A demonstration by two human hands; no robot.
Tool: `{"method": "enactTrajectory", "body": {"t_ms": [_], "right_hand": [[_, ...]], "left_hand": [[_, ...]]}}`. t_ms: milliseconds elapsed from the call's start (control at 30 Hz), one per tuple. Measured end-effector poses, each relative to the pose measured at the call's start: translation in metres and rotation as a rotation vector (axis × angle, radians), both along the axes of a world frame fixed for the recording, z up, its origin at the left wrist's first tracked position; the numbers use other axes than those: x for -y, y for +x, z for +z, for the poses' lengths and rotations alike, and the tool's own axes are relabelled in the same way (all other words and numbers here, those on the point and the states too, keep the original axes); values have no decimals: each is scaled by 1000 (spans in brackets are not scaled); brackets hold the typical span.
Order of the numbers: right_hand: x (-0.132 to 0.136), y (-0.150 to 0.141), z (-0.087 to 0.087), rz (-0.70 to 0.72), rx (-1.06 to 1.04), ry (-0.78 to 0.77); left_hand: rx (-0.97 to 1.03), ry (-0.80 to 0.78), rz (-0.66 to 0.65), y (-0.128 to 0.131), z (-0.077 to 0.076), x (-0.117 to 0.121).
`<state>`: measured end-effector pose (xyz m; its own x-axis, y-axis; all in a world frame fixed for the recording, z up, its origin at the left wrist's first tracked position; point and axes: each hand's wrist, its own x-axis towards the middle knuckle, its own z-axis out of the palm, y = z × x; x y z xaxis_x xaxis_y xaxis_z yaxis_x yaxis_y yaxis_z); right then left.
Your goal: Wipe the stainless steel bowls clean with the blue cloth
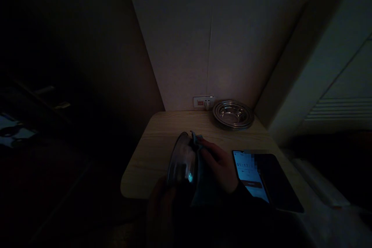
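A shiny metal bowl (183, 161) is held tilted on its side above the front of the small wooden table (151, 143). My left hand (162, 199), very dark here, grips the bowl's lower left edge. At the bowl's right side, my right hand (219, 162) is closed on a bluish cloth (203, 184). The cloth lies against the bowl's rim and hangs down below my fingers. Deep shadow hides the bowl's lower part and most of my left fingers.
Stacked metal bowls (232, 114) stand at the table's back right, close to a wall socket (204, 102). A phone with a lit timer screen (251, 174) lies at the right in an open dark cover (280, 182). The wall (186, 46) rises behind the table.
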<state>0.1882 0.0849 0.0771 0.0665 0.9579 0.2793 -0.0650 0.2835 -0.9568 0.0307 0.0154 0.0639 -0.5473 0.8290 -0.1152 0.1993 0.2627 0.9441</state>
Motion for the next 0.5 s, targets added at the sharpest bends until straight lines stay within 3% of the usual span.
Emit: {"method": "enactTrajectory", "body": {"t_ms": [200,500], "right_hand": [[9,1,2,-14,21,12],[38,-7,22,-65,226,139]], "left_hand": [[-89,-38,-42,14,15,0],[34,-58,-254,24,23,-4]]}}
